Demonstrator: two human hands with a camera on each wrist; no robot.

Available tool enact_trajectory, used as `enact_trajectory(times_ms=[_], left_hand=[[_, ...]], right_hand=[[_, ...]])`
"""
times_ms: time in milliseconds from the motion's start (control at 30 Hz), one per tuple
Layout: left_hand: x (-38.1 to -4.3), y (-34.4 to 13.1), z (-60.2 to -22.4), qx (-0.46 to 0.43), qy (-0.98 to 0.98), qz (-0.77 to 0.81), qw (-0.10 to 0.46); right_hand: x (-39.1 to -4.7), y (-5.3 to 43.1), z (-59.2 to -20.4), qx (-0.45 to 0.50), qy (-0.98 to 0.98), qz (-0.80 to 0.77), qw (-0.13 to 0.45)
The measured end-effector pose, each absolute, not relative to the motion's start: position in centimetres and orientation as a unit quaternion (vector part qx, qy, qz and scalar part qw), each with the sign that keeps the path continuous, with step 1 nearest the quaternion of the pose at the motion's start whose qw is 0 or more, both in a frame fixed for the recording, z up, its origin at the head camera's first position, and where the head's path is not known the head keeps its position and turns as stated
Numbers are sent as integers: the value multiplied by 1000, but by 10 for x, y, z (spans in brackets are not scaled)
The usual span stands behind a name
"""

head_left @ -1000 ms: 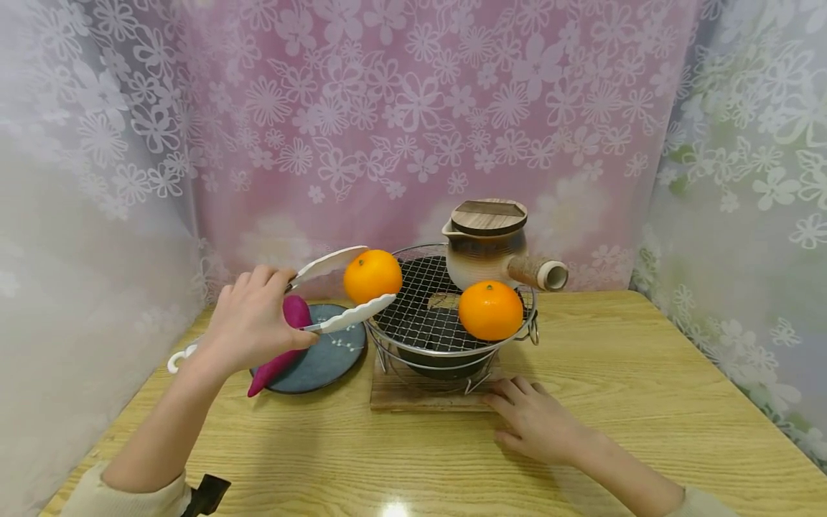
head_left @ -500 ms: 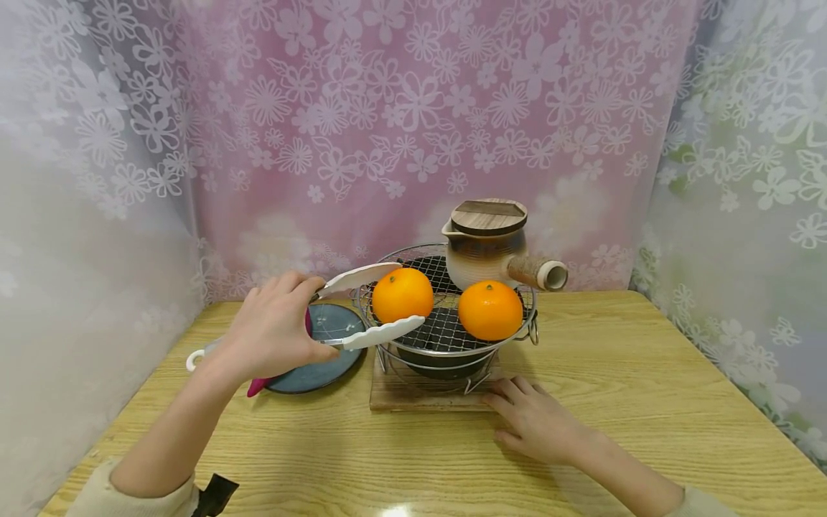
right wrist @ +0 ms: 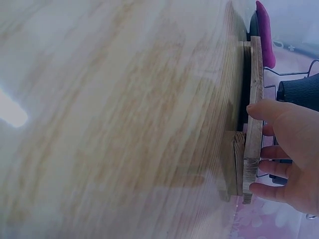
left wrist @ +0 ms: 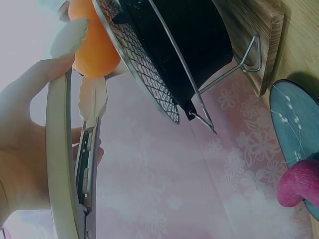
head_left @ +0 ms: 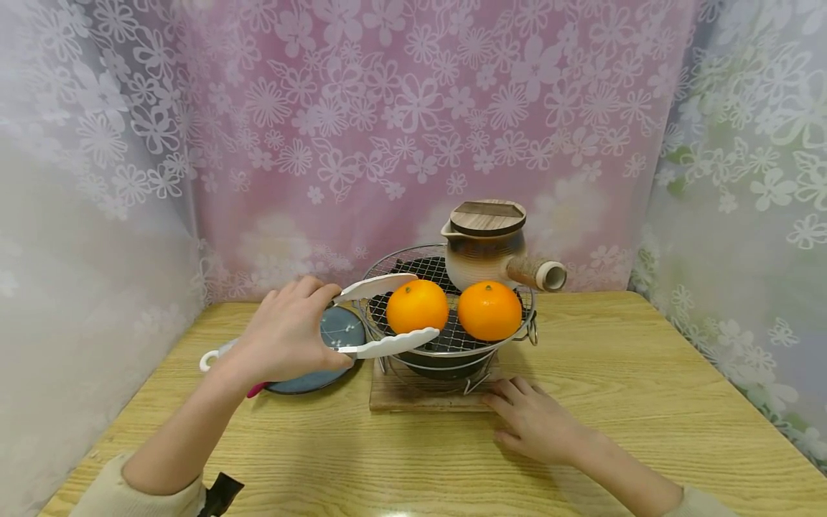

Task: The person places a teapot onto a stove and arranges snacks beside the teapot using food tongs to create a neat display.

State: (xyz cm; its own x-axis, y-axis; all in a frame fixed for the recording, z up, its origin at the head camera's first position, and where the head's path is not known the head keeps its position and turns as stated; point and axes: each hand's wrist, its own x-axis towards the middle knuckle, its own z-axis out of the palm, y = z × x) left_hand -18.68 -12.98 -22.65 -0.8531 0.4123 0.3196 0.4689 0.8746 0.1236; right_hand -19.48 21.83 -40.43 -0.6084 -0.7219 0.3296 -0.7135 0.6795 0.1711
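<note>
My left hand [head_left: 293,334] grips metal tongs [head_left: 390,345] with white scalloped tips. Between those tips sits an orange [head_left: 417,307], at the left part of the round wire grill [head_left: 381,327]; whether its full weight lies on the mesh I cannot tell. Just right of it a second orange [head_left: 489,311] rests on the grill. In the left wrist view the tongs [left wrist: 62,149] reach up to the fruit [left wrist: 97,55]. My right hand [head_left: 536,424] rests its fingertips at the front right corner of the wooden board [head_left: 420,398] under the stove; the right wrist view shows them touching the board [right wrist: 255,94].
A clay teapot [head_left: 478,262] with a wooden lid stands at the grill's back right, its handle pointing right. Left of the stove lies a blue-grey plate [head_left: 345,327]. A purple sweet-potato-like thing [left wrist: 301,184] on it is mostly hidden behind my left hand in the head view.
My left hand has moved right and lower with the tongs, carrying the orange from over the plate side onto the grill area beside the other orange. My right hand has stayed put.
</note>
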Motion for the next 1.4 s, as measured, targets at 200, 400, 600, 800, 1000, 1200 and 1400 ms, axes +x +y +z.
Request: enact_trajectory(times_ms=[200,400,600,800,1000,1200,1400], left_hand=[[-187,-127,-227,-233,-957,-98,140],[-187,-125,-227,-233,-958,-94,136],[-186,-124,-223,-234,-959,-84,138],[-186,-121,-219,-234,-960,-79,132],[-183,-121,-216,-235,-961,-78,124],[-181,-123,-214,-232,-963,-85,111],[-184,-120,-214,-229,-964,-87,99]], right_hand=[[-195,218,-406,407,-890,-9,205],[-195,219,-406,404,-892,-7,201],[-195,219,-404,405,-894,-11,192],[-193,219,-402,403,-897,-11,182],[-194,219,-404,405,-895,-7,185],[-194,219,-404,407,-892,-4,197],[-194,219,-404,407,-893,-5,195]])
